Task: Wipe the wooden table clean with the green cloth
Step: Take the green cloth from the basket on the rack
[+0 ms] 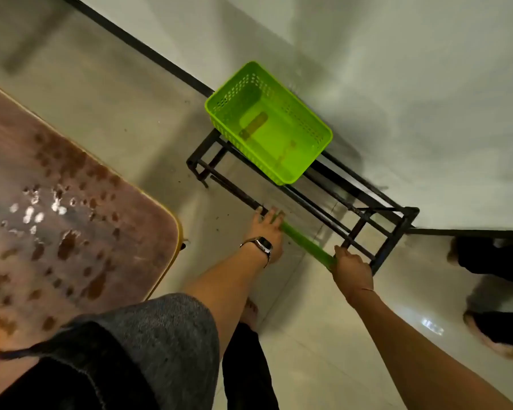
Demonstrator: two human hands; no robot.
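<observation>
— What can't you make out from up there?

— Plenty. My left hand [265,224] has its fingers [274,213] stretched forward over one end of the green cloth [307,245], and I cannot tell whether they clasp it or only lie on it. The cloth is twisted into a tight roll between my hands, above the floor, well away from the desk [71,220]. My right hand [351,269] has its fingers curled round the other end, so that end is hidden inside the fist. Everything is blurred, too.

— And the desk?

— Cut off by the left edge; I see one rounded corner with a yellow rim. Brown wet splotches cover its wood, too many and too smeared to count.

— What else is there, counted?

— One bright green basket [268,122] standing on one black metal rack [353,208] against the wall. Something lies in the basket's bottom, a brownish bar perhaps; I can't identify it. One watch [262,244] on my left wrist. At the right edge, two feet [492,329] of another person, half cut off and blurred.
</observation>
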